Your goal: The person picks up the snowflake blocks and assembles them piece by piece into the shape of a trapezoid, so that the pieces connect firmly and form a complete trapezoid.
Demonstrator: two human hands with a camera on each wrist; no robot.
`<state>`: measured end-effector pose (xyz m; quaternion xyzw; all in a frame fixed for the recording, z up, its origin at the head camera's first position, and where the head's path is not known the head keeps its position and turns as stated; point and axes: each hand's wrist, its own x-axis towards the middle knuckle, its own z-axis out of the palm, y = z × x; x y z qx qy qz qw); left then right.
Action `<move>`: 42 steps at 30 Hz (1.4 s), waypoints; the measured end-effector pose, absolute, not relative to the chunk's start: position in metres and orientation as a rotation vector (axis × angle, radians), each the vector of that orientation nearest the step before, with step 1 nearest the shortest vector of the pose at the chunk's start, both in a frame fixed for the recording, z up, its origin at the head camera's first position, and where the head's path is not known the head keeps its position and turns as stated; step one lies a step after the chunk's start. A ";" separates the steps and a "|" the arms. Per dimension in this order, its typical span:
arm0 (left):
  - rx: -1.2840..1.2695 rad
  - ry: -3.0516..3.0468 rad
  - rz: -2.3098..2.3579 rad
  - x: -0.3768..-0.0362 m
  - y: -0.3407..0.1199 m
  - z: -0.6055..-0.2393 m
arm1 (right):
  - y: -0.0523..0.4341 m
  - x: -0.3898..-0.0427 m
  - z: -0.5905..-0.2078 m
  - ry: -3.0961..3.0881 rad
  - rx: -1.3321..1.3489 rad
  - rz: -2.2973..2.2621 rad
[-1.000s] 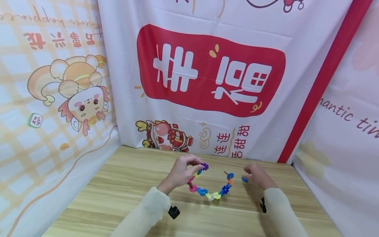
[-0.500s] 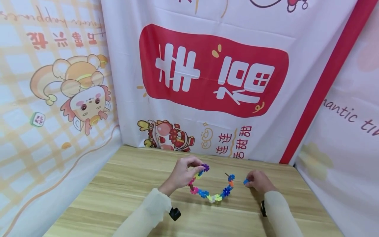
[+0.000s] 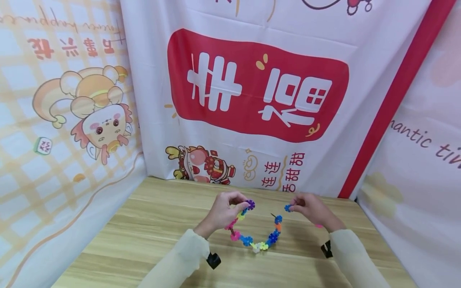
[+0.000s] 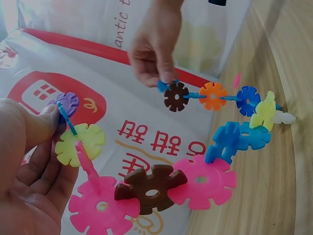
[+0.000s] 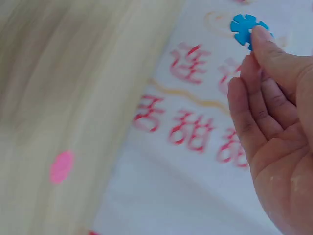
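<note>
My left hand (image 3: 223, 210) pinches the purple disc (image 3: 250, 205) at one end of a curved chain of interlocking snowflake discs (image 3: 247, 241). Yellow, pink, brown, blue, white and orange notched discs make up the chain, which bows toward the person. In the left wrist view a brown disc (image 4: 176, 97) forms its other end, past an orange disc (image 4: 212, 96). My right hand (image 3: 311, 210) holds a single blue snowflake disc (image 5: 247, 29) between thumb and forefinger, just to the right of that brown end. The right hand's other fingers are loosely bent.
A loose pink disc (image 5: 62, 167) lies on the wood-grain table (image 3: 144, 224), partly hidden by the right wrist in the head view. Printed cloth (image 3: 252, 168) hangs behind the table, with more cloth at both sides.
My right hand has picked the blue disc up from the table and brought it left toward the chain's brown end, uncovering the pink disc. The left hand stays almost still, gripping the chain.
</note>
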<state>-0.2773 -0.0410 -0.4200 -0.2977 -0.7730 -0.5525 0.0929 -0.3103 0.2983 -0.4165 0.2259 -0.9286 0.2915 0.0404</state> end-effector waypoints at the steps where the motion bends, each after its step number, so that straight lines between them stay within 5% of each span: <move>1: -0.883 -2.294 -1.640 -0.278 -0.041 -0.420 | 0.293 -0.308 -0.412 -2.815 0.720 0.884; 16: -0.890 -2.282 -1.650 -0.277 -0.039 -0.421 | 0.219 -0.269 -0.391 -2.068 1.224 0.771; 42: -0.871 -2.300 -1.602 -0.272 -0.039 -0.418 | 0.202 -0.256 -0.394 -1.795 1.265 0.539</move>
